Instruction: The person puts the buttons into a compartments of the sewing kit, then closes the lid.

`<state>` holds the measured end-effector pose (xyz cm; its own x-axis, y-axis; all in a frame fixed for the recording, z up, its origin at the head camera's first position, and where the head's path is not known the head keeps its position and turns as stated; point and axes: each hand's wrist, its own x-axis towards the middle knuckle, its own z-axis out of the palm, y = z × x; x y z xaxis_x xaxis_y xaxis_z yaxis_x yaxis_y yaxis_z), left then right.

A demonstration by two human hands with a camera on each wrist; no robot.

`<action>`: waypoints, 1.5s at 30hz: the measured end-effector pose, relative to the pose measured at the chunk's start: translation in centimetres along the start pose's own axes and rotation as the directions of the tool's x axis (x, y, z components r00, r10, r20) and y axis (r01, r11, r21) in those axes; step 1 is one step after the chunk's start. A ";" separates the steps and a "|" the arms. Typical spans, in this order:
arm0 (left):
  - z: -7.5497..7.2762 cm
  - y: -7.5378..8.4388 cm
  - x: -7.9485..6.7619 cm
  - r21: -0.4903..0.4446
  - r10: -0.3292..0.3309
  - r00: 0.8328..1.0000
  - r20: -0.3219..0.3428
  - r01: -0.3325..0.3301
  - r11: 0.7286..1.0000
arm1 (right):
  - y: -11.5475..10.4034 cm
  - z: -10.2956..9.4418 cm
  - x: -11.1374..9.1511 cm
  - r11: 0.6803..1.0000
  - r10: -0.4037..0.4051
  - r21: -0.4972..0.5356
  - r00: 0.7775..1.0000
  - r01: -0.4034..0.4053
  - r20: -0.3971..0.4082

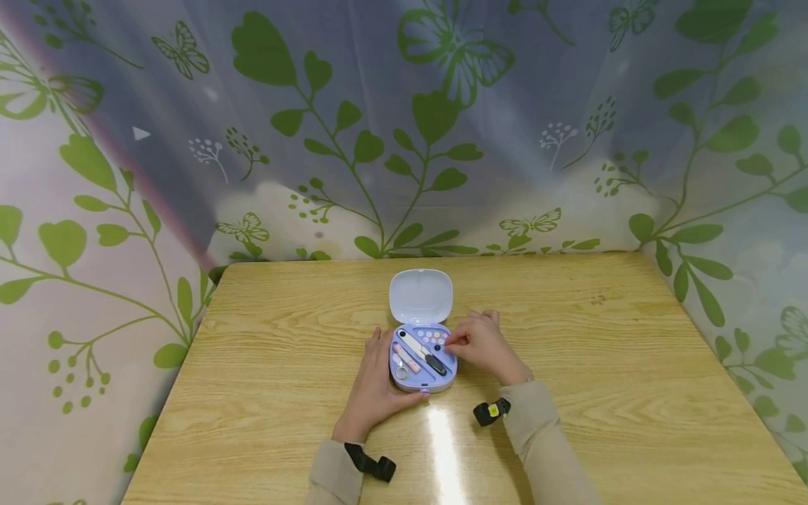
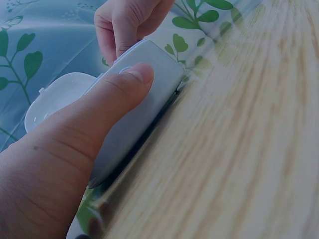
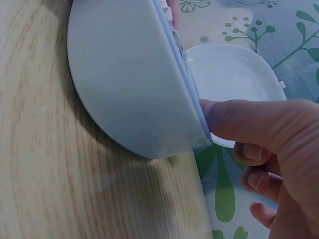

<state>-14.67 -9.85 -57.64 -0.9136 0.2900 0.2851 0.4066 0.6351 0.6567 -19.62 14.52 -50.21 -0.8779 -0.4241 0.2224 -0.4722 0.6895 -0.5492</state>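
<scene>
A lavender sewing kit box [image 1: 421, 383] sits on the table with its white lid [image 1: 421, 296] raised at the back. My left hand [image 1: 374, 389] grips the box from the left, its thumb pressing the front wall. My right hand [image 1: 485, 344] is at the right rim, thumb and forefinger close together beside the small buttons [image 1: 429, 335]. Whether they pinch anything is hidden; in the right wrist view the thumb [image 3: 239, 117] touches the rim. A slim white tool with a black handle [image 1: 435, 364] lies diagonally inside. Left of it are a pink-and-white tube [image 1: 406, 358] and a silver ring [image 1: 402, 373].
The wooden table [image 1: 284, 315] extends around the box on all sides. A curtain [image 1: 353, 140] with green leaves and butterflies hangs behind its back edge. Each wrist carries a black camera strap.
</scene>
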 end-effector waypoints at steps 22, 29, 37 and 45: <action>0.2 0.0 0.1 0.006 0.001 1.000 0.001 -0.001 1.000 | 0.1 -1.4 -0.5 0.992 -0.048 0.111 0.990 0.063 -0.136; 0.2 0.0 0.1 0.006 0.005 1.000 -0.008 -0.005 1.000 | 0.8 -2.5 -1.6 0.976 -0.014 0.214 0.986 0.049 -0.165; 0.1 0.1 0.0 -0.010 -0.015 1.000 0.005 0.015 1.000 | 1.6 -3.9 -3.6 0.964 0.029 0.266 0.976 0.030 -0.215; 0.0 -0.1 0.1 0.001 -0.003 1.000 -0.002 0.003 1.000 | 1.8 -4.6 -6.2 0.942 0.062 0.335 0.960 0.034 -0.274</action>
<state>-14.78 -9.86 -57.66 -0.9149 0.2864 0.2845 0.4036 0.6370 0.6567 -15.34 21.12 -48.86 -0.8938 -0.2034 0.3996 -0.4481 0.4382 -0.7792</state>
